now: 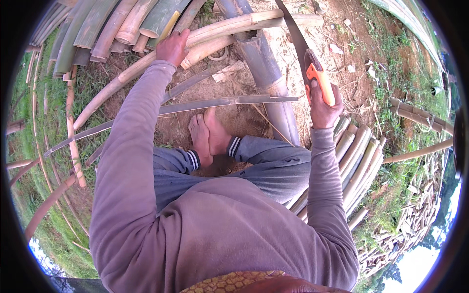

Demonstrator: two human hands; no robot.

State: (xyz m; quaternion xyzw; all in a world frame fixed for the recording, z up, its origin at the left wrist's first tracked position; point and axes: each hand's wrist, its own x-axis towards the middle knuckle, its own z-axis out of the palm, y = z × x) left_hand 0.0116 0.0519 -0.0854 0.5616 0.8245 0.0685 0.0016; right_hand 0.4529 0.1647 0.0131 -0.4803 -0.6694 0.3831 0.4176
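Observation:
My left hand [172, 47] is closed around a long pale bamboo pole [222, 28], which slants from the lower left up to the far middle. In my right hand [325, 107] is the orange handle of a handsaw [320, 78]. Its dark blade points away from me and lies beside or against the far right end of the pole; contact is hard to tell. A thick grey-green bamboo trunk [273, 73] with a notch cut in it lies under the pole. Another bamboo piece [207, 51] rests just under the held one.
Several cut bamboo poles [100, 31] are piled at the far left. More short lengths [359, 161] lie by my right thigh. Thin split strips [210, 103] cross before my bare feet [207, 134]. Bamboo scraps [410, 219] cover the ground at the right.

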